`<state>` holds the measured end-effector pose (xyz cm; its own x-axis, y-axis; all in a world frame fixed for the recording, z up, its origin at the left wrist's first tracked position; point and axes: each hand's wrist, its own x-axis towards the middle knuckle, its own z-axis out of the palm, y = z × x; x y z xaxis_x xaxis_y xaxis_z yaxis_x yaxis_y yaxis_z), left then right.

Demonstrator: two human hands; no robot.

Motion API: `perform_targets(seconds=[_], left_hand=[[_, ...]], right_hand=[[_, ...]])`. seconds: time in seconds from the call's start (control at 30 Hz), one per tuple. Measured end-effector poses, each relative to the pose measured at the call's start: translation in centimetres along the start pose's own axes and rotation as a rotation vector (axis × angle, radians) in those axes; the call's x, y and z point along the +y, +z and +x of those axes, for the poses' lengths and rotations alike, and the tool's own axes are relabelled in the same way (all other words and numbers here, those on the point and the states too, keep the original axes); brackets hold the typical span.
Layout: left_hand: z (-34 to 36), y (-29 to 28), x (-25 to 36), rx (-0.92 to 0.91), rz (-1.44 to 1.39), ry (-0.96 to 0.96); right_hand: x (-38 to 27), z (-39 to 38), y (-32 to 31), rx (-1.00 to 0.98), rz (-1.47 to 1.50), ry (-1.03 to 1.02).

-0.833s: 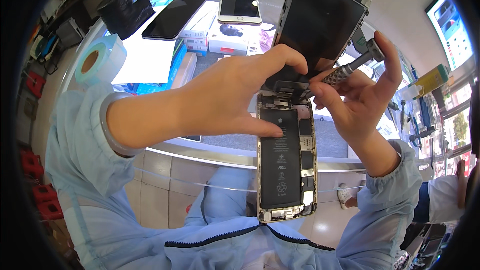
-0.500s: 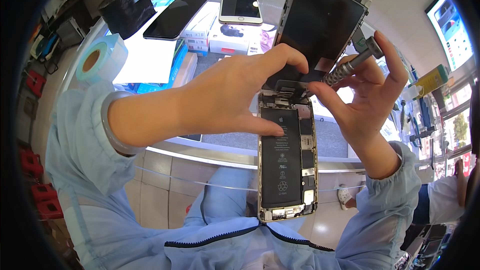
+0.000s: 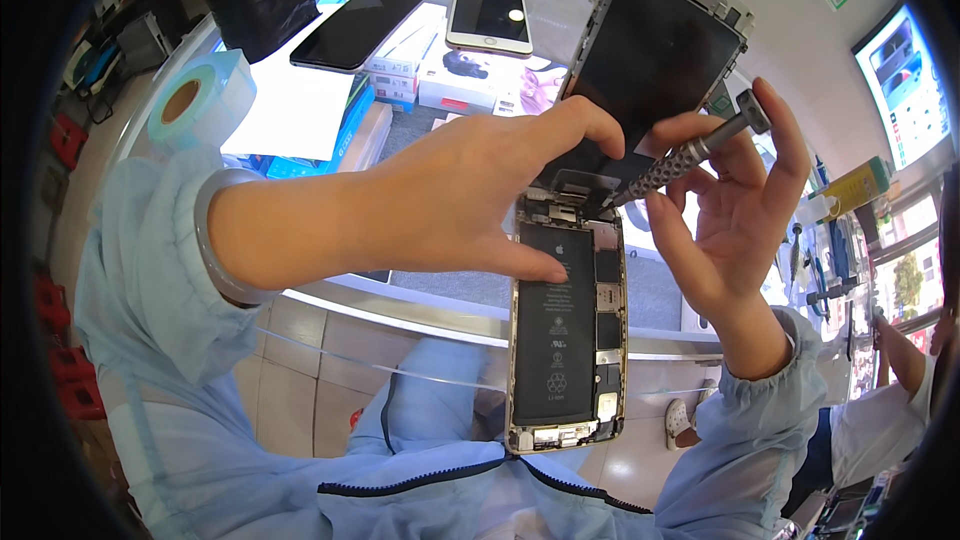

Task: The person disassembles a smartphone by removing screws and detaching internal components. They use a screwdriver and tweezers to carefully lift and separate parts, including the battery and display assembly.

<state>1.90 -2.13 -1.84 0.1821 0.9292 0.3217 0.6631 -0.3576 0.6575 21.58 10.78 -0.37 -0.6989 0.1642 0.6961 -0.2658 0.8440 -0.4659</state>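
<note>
My left hand [image 3: 480,180] grips an opened phone [image 3: 558,360], thumb on its black battery and index finger at the raised screen assembly [image 3: 660,40], which stands tilted up from the body's top end. My right hand [image 3: 730,220] holds a silver knurled screwdriver [image 3: 680,162], one finger at its end cap and thumb along the shaft. The screwdriver's tip is at the top of the phone body, near a small metal-edged connector area; exactly what it touches is too small to tell.
On the glass counter [image 3: 420,295] are a black phone [image 3: 355,25], a white phone [image 3: 490,12], boxes [image 3: 455,85], a label roll [image 3: 200,100], a black bag [image 3: 255,25] and a yellow bottle [image 3: 855,185]. A screen [image 3: 900,80] hangs right. Another person [image 3: 880,410] stands at the right.
The screwdriver and my right hand have shifted slightly down and right, its fingers curling differently. The view has shifted a little. The other person's arm at the right has moved.
</note>
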Motion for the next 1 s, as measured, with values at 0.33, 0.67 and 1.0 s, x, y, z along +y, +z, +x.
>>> perform_targets(seconds=[0.33, 0.67, 1.0], left_hand=[[0.1, 0.0, -0.1, 0.029, 0.033, 0.055], [0.4, 0.4, -0.4, 0.07, 0.02, 0.146], [0.4, 0.3, -0.3, 0.08, 0.049, 0.158]], right_hand=[[0.2, -0.2, 0.1, -0.031, -0.05, -0.061], [0.5, -0.1, -0.2, -0.075, 0.027, 0.007], [0.6, -0.2, -0.1, -0.064, 0.03, 0.001]])
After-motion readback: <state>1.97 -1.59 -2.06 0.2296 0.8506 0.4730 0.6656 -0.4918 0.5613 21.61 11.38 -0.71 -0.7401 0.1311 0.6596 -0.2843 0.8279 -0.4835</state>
